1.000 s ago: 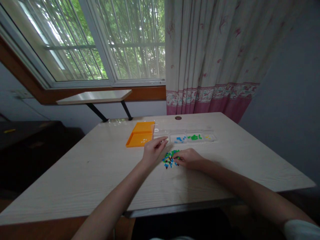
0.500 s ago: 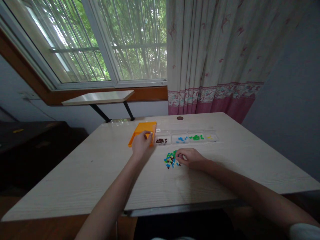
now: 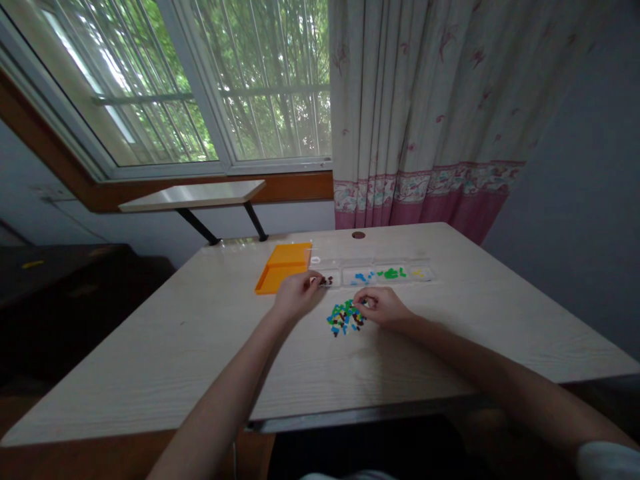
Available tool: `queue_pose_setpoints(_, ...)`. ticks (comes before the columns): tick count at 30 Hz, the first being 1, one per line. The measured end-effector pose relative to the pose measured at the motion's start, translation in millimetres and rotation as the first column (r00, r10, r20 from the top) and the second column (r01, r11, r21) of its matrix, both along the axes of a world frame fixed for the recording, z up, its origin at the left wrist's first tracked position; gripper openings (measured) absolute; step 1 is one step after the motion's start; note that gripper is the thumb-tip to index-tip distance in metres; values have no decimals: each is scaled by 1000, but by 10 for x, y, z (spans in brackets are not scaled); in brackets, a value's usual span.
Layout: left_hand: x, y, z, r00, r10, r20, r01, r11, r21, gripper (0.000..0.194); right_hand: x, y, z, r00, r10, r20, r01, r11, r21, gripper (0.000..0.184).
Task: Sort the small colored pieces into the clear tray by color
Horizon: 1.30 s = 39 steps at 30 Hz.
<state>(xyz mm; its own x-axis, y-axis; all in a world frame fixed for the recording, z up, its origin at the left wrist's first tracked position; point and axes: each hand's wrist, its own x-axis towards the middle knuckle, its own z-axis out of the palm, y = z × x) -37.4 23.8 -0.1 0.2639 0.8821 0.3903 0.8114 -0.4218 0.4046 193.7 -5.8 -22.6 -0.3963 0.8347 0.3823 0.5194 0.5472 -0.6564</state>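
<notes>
A small pile of tiny mixed-colour pieces [image 3: 344, 317] lies on the pale wooden table [image 3: 200, 347]. Behind it stands a clear compartment tray [image 3: 373, 274] with dark, blue, green and yellow pieces sorted in separate sections. My left hand [image 3: 296, 297] is curled by the tray's left end, its fingertips pinched at the dark-piece section; what they hold is too small to name. My right hand [image 3: 383, 307] rests at the pile's right edge, fingers pinched together on something tiny.
An orange tray [image 3: 283, 276] lies left of the clear one. A round hole [image 3: 358, 235] sits near the table's far edge. A small shelf [image 3: 193, 195] juts out under the window, and a curtain [image 3: 430, 107] hangs behind the table. Dark furniture [image 3: 60, 293] stands on the left.
My left hand went from the clear tray to the orange tray, then came back right to the dark-piece section. My right hand shifted slightly up along the pile's right edge.
</notes>
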Motion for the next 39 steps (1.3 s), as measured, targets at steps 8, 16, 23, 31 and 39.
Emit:
queue_pose_setpoints(8, 388, -262, -27, 936, -349, 45, 349, 937, 0, 24, -26, 96, -117, 967, -55, -248, 4, 980, -201, 20)
queue_pose_setpoints(16, 396, -251, -75, 933, -332, 142, 333, 943, 21, 22, -77, 98, -65, 915, -46, -401, -98, 938, -331, 31)
queue_pose_setpoints(23, 420, -252, -78, 926, -329, 183, 331, 943, 19, 25, -83, 75, -28, 903, -45, -428, -114, 935, -337, 34)
queue_pose_setpoints(31, 407, -239, -80, 925, -277, 259, 264, 961, 85, 20, -5, 116, -29, 954, -18, -300, -34, 986, -165, 23)
queue_pose_setpoints(39, 287, -219, 43, 915, -157, 371, 63, 966, 252, 20, 320, 182, 83, 959, -4, 283, -46, 984, 170, 16)
